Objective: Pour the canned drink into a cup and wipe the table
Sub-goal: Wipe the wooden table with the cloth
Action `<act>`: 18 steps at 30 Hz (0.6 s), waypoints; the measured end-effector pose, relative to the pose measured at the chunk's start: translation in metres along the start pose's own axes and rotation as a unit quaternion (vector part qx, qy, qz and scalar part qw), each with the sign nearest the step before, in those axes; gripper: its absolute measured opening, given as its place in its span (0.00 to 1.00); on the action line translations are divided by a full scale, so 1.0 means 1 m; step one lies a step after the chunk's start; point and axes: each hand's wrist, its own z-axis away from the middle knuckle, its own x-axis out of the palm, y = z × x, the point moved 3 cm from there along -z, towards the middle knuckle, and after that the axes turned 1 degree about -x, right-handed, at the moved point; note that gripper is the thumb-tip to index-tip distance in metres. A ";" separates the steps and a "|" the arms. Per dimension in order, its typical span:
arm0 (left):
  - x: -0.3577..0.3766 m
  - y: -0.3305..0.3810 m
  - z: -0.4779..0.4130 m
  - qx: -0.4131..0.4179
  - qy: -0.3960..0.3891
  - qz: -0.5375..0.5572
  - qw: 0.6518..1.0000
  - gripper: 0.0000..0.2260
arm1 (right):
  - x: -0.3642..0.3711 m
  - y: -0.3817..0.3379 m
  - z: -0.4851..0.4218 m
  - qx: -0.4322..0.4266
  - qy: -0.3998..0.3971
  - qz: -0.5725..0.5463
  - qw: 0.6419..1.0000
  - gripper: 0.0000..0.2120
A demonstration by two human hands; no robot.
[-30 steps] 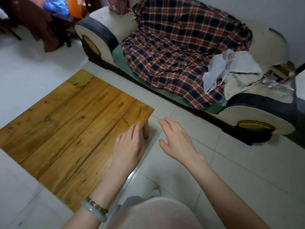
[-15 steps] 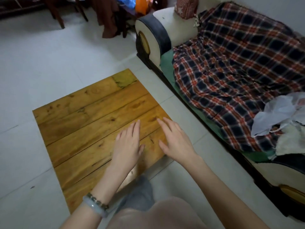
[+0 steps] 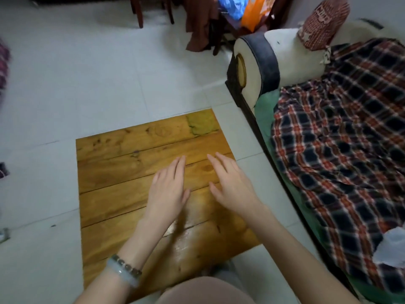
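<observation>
Pale floor tiles [image 3: 92, 80] filled most of the frame, and nearest the camera, at the lower centre, a low wooden counter [image 3: 122, 172] of bare planks stood on them. Over its middle the left hand [image 3: 168, 191] and the right hand [image 3: 232, 189] hung side by side, palms down, fingers [image 3: 180, 164] straight and held loosely together, gripping nothing; whether they touched the wood could not be told. A beaded bracelet [image 3: 125, 270] circled the left wrist at the lower left. No can, cup or cloth showed anywhere, so the task's things were out of sight and the work looked to be at its very start, with nothing yet poured or wiped. The next move would probably call for looking about the room and fetching the can and a cup to the counter. Further right, a sofa [image 3: 258, 69] ran up the frame's edge under a plaid blanket [image 3: 341, 132]. On its far arm, at the upper right, sat a reddish patterned cushion [image 3: 322, 25] bearing some print too blurred to read. At the top centre, an orange bag [image 3: 255, 9] and a blue one lay among chair legs, with no legible writing.
</observation>
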 end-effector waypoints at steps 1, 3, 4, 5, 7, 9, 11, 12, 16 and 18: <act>0.003 -0.005 -0.008 -0.009 0.001 -0.002 1.000 0.38 | 0.002 0.004 -0.013 -0.007 -0.009 -0.001 1.000 0.31; 0.011 -0.013 -0.023 -0.032 -0.003 -0.003 0.999 0.37 | 0.007 0.016 -0.038 -0.015 -0.027 -0.006 0.999 0.31; 0.017 -0.017 -0.032 -0.041 -0.006 -0.007 0.999 0.36 | 0.009 0.023 -0.051 -0.018 -0.038 -0.011 0.999 0.30; 0.023 -0.021 -0.041 -0.047 -0.009 -0.016 0.999 0.36 | 0.012 0.031 -0.065 -0.021 -0.052 -0.015 0.998 0.30; 0.036 -0.029 -0.063 -0.050 -0.022 -0.044 0.997 0.35 | 0.019 0.049 -0.095 -0.032 -0.075 -0.014 0.997 0.30; 0.048 -0.036 -0.084 -0.059 -0.040 -0.070 0.995 0.35 | 0.028 0.066 -0.127 -0.048 -0.088 -0.008 0.995 0.30; 0.062 -0.045 -0.108 -0.071 -0.052 -0.079 0.993 0.35 | 0.038 0.085 -0.159 -0.070 -0.071 -0.008 0.995 0.30; 0.069 -0.049 -0.121 -0.080 -0.058 -0.078 0.992 0.36 | 0.046 0.096 -0.176 -0.078 -0.059 -0.009 0.995 0.29; 0.115 -0.067 -0.156 -0.131 -0.091 -0.030 0.987 0.37 | 0.089 0.145 -0.245 -0.063 -0.057 -0.021 0.996 0.29; 0.143 -0.074 -0.160 -0.173 -0.122 0.001 0.977 0.37 | 0.118 0.171 -0.278 -0.048 -0.054 -0.033 0.997 0.28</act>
